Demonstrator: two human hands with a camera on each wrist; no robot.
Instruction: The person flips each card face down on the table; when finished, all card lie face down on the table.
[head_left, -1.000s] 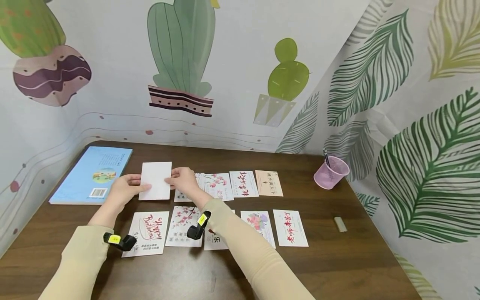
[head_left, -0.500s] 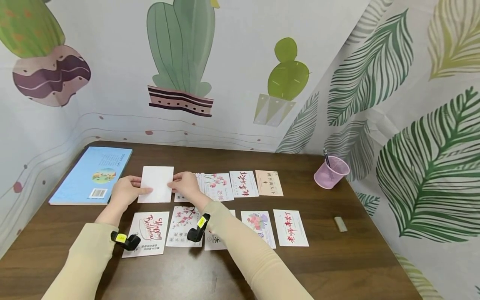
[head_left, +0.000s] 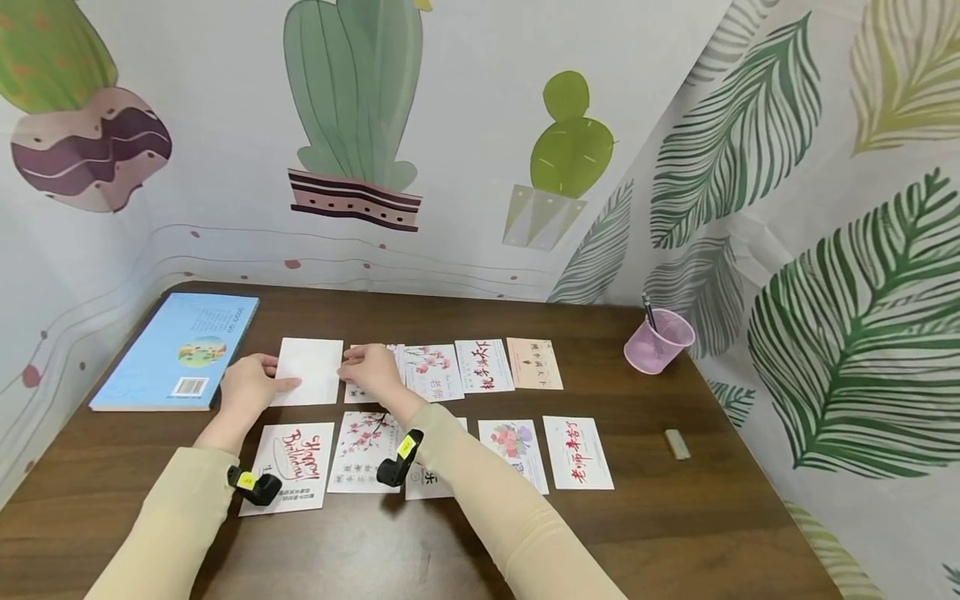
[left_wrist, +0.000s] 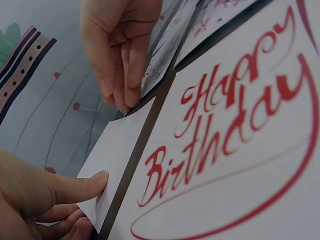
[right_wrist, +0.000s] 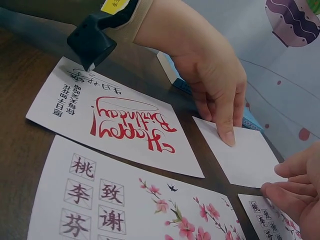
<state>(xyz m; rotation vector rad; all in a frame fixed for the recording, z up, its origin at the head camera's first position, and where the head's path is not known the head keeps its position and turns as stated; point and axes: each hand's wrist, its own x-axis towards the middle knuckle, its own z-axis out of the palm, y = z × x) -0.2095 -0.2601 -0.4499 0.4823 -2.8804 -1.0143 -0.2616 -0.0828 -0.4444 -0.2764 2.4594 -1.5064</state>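
A blank white card (head_left: 307, 367) lies at the left end of the far row of cards, low over the table. My left hand (head_left: 249, 390) pinches its left edge, thumb (left_wrist: 92, 187) on top and fingers underneath. At the opposite edge, my right hand (head_left: 373, 375) pinches the card with thumb and fingertips, seen close in the right wrist view. A Happy Birthday card (head_left: 291, 465) with red lettering lies just nearer than the white card. Under my right hand, a card with dark characters and pink blossoms (right_wrist: 260, 220) is partly covered.
Several printed cards continue both rows rightward, including a peach-coloured card (head_left: 535, 364) and a red-lettered card (head_left: 578, 452). A blue book (head_left: 176, 350) lies at the far left. To the right are a pink mesh pen cup (head_left: 660, 342) and a small eraser-like block (head_left: 677, 444).
Both hands have brought the white card down and toward me, lining it up with the far row. The other cards keep their places; the head view has shifted slightly.
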